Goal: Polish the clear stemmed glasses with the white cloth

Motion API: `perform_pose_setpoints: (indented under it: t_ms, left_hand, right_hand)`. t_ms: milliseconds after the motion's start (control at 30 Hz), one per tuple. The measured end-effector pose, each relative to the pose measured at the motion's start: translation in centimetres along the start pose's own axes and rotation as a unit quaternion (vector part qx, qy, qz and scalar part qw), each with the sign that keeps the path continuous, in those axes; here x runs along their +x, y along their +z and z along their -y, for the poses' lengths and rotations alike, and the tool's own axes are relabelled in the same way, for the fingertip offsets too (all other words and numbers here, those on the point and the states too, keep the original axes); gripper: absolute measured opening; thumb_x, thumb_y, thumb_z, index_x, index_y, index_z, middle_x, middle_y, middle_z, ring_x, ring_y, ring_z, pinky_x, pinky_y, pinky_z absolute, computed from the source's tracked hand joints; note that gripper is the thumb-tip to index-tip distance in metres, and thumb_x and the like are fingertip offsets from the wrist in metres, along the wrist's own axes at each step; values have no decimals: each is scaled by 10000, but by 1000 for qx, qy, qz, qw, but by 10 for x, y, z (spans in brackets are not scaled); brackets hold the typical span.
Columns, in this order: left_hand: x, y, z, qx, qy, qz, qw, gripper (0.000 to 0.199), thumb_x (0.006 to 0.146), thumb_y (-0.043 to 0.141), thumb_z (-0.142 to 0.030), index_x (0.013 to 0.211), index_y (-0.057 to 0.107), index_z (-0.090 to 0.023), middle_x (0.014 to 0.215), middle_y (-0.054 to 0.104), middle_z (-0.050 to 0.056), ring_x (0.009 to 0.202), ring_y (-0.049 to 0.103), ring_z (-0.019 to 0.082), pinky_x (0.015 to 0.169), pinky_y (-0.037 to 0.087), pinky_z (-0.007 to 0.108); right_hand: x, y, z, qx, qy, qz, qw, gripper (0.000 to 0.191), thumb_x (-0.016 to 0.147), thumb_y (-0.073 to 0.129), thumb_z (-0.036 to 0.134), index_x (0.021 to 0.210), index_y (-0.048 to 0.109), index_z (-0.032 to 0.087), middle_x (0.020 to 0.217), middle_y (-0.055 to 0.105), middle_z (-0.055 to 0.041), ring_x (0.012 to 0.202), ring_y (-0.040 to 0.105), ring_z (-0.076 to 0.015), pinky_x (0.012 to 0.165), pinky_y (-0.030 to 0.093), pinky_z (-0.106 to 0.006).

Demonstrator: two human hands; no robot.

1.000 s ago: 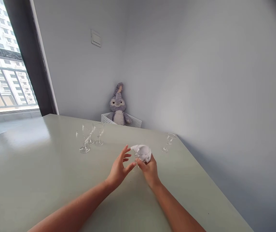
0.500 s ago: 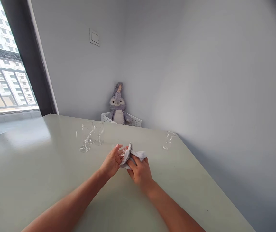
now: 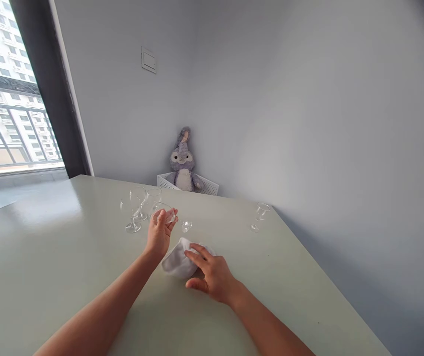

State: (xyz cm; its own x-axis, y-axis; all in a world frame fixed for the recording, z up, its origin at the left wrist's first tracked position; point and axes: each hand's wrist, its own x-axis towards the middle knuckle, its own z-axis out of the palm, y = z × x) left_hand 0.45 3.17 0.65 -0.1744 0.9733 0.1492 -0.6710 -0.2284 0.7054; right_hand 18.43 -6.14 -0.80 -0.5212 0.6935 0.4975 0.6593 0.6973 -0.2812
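Observation:
My left hand (image 3: 160, 232) is wrapped round the bowl of a clear stemmed glass (image 3: 165, 211), which lies tilted on its side with its foot pointing right. A crumpled white cloth (image 3: 178, 260) is in front of that hand, low over the table. Over the cloth's right part, my right hand (image 3: 212, 274) has its fingers spread and thumb apart; the fingertips overlap the cloth, and nothing is gripped. Just behind and left of my left hand, several clear stemmed glasses (image 3: 133, 226) stand upright. Another small glass (image 3: 262, 213) stands near the table's right back corner.
The pale green table (image 3: 86, 267) meets a grey wall on the right. Beyond its back edge, a grey plush rabbit (image 3: 183, 160) sits in a white perforated basket (image 3: 211, 187). A window with railings is at the far left.
My left hand has moved left and away from the cloth with the glass. My right hand has loosened from the cloth and spread its fingers; the cloth has dropped lower and to the left.

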Motion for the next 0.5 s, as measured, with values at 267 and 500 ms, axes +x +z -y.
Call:
perform_pose_setpoints:
  t_ms: [267, 500]
  left_hand:
    - [-38, 11, 19, 101, -23, 144, 984, 433, 756, 594, -397, 1111, 430, -210, 1143, 581, 117, 1163, 466, 254, 958, 354, 428]
    - [-67, 16, 30, 216, -32, 311, 925, 690, 728, 593, -491, 1300, 290, -254, 1352, 391, 132, 1271, 318, 277, 1017, 287, 428]
  right_hand:
    - [5, -4, -12, -50, 96, -174, 979, 261, 891, 412, 297, 1080, 547, 177, 785, 567, -50, 636, 500, -140, 571, 385, -255]
    - [4, 5, -34, -142, 157, -126, 969, 244, 850, 425, 254, 664, 568, 185, 610, 559, -20, 619, 495, -148, 605, 322, -258]
